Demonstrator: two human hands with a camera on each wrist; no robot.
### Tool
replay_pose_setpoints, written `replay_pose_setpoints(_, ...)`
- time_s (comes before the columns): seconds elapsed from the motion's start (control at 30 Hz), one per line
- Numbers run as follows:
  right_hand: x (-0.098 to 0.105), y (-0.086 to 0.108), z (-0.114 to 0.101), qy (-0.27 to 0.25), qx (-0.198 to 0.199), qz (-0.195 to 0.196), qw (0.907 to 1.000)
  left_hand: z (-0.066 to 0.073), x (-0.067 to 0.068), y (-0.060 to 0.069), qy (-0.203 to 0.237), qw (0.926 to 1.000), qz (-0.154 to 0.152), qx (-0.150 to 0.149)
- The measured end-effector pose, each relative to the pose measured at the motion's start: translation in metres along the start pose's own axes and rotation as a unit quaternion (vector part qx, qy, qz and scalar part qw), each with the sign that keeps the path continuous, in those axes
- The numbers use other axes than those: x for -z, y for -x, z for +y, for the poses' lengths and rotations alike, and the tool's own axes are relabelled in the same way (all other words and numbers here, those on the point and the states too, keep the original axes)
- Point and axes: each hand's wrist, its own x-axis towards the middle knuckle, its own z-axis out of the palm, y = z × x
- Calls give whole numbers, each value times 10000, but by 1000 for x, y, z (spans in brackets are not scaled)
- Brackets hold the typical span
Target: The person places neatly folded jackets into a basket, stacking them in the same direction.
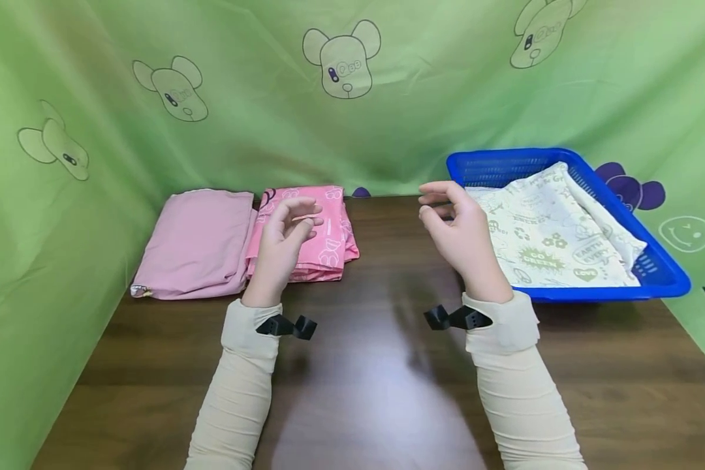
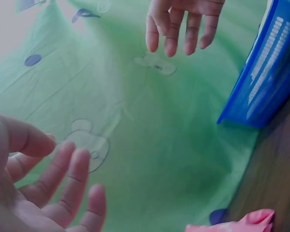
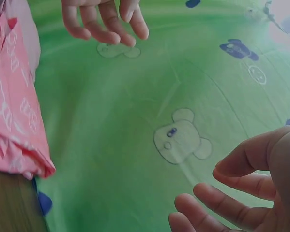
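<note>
1. Left of the frame's centre in the head view, the left hand (image 1: 288, 225) hangs in front of the pink cloth (image 1: 333, 228); fingers loosely bent and a little apart, pinching nothing. The wrist views also show that gap bare.
2. Right of centre, the right hand (image 1: 459, 228) mirrors it beside the blue basket (image 1: 593, 294), fingers bent, thumb apart, holding nothing. Both look raised at ease, since neither bears a load.
3. At mid-left, the mauve cloth (image 1: 196, 245) lies folded flat, its right edge against the pink one; folding probably keeps both compact on the table (image 1: 358, 398).
4. At mid-right, the white printed cloth (image 1: 540, 228) lies inside the basket, whose walls seem to keep it contained. It rises toward the back rim, probably because the wall props it.
5. The green curtain (image 1: 247, 78) hangs behind everything, seemingly as a backdrop.
</note>
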Motion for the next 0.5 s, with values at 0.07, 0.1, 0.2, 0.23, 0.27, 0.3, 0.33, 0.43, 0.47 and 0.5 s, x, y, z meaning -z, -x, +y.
replay_pose_setpoints(0.07, -6, -3, 1, -156, -49, -117, 9998, 1, 3, -1, -130, 9999, -55, 81)
replay_pose_setpoints(0.1, -9, -4, 1, -256, -82, -175, 9995, 1, 5, -1, -180, 9998, -71, 108)
replay_pose_setpoints(0.2, -20, -7, 0, -542, -173, -342, 9978, 0, 11, -2, -321, 9994, -69, 136)
replay_pose_setpoints(0.23, -24, -8, 0, -626, -199, -377, 9971, 0, 14, -3, -375, 9992, -52, 125)
replay_pose_setpoints(0.27, -27, -9, 0, -717, -227, -401, 9964, 0, 16, -3, -430, 9990, -36, 118)
replay_pose_setpoints(0.3, -30, -9, 0, -772, -259, -421, 9958, -1, 18, -4, -486, 9987, -15, 120)
replay_pose_setpoints(0.33, -34, -9, 1, -823, -299, -439, 9952, -1, 21, -4, -550, 9984, 24, 128)
replay_pose_setpoints(0.43, -44, -9, 6, -896, -416, -477, 9940, -3, 27, -5, -721, 9972, 143, 158)
replay_pose_setpoints(0.47, -46, -9, 9, -900, -440, -482, 9938, -4, 28, -6, -770, 9967, 174, 170)
replay_pose_setpoints(0.5, -48, -9, 11, -899, -449, -489, 9937, -4, 29, -7, -814, 9963, 199, 177)
